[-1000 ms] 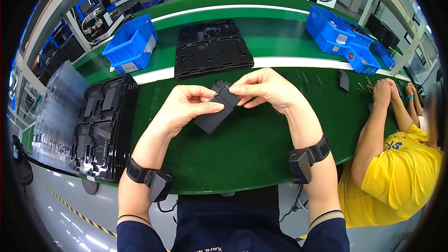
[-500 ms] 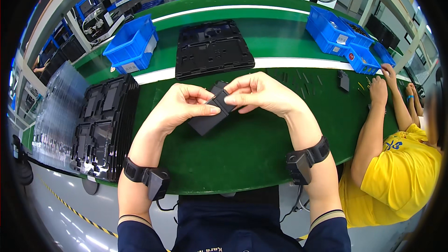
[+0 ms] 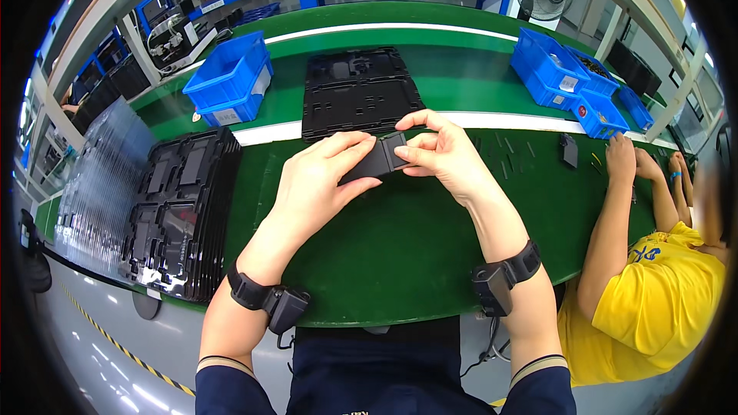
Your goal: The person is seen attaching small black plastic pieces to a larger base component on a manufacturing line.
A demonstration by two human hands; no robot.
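Observation:
Between my two hands is a black rectangular plastic part (image 3: 370, 164), held tilted above the green mat with its right end raised. My left hand (image 3: 319, 177) grips its longer, left body, fingers along the far side and thumb along the near side. My right hand (image 3: 440, 155) pinches the stepped right end between thumb and fingers. The fingers hide parts of both ends. Just beyond my hands lies a black moulded tray (image 3: 360, 100). Each wrist wears a black strap with a small box.
At left stand stacked black trays (image 3: 183, 215) beside stacked clear plastic trays (image 3: 100, 196). Blue bins (image 3: 227, 81) sit far left, more blue bins (image 3: 547, 69) far right. Thin dark strips (image 3: 509, 155) and a small black part (image 3: 568, 151) lie right, near a co-worker in yellow (image 3: 653, 300).
Both hands have moved the black part slightly up and to the right and turned it flatter. My left hand now wraps more around its body. The view has shifted a little.

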